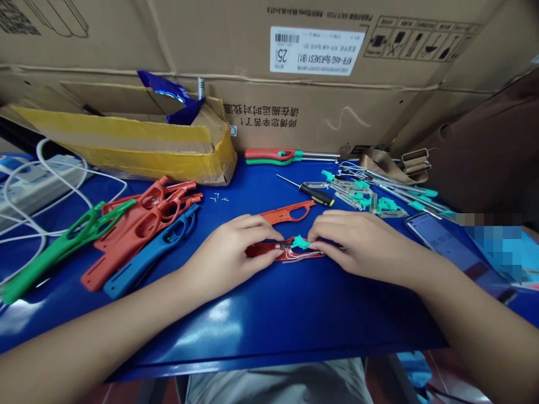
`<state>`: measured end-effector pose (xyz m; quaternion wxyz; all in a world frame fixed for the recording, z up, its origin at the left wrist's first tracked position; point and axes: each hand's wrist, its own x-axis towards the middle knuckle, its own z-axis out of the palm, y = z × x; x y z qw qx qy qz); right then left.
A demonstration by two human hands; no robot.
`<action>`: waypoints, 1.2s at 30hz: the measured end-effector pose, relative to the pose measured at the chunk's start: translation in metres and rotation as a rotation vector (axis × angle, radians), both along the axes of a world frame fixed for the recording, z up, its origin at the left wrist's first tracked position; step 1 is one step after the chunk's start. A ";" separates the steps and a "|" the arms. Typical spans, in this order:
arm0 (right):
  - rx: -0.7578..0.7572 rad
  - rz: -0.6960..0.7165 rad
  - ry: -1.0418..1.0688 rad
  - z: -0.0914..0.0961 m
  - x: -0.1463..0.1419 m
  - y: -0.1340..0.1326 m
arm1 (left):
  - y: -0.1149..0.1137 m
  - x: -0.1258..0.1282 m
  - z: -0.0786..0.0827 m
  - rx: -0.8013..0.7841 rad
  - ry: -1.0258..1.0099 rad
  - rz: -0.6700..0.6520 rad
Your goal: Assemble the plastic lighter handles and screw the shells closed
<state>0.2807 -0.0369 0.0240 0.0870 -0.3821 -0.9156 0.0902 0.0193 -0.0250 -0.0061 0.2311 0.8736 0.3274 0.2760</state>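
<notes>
A person's two hands meet over a red handle shell (264, 251) lying flat near the middle of the blue bench (269, 320), a little toward its front edge. The left hand (229, 251) curls its fingers down and clamps the shell's left end against the bench, while the right hand (357, 242) pinches a teal trigger piece (300, 242) between thumb and forefinger, holding it on the shell where thin wire runs along it. Just behind the hands lies a second orange-red shell (288, 212), and beyond that a black-handled screwdriver (314, 194). Toward the left edge, red shells (141, 224), a blue shell (148, 255) and a green shell (63, 242) lie heaped together. Metal rods with teal ends (381, 193) are scattered toward the back right corner, and a phone (457, 253) rests near the right edge. A taped cardboard box (126, 143) stands at the back left.
</notes>
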 end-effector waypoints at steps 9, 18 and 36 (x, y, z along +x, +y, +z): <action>-0.052 0.025 -0.037 -0.001 -0.005 -0.002 | 0.003 0.001 -0.009 -0.018 0.028 -0.023; -0.126 0.014 -0.024 -0.009 -0.010 0.003 | 0.003 0.001 -0.010 -0.046 0.000 0.003; -0.221 0.120 0.181 -0.020 -0.007 0.006 | 0.004 0.001 -0.007 -0.087 0.006 0.021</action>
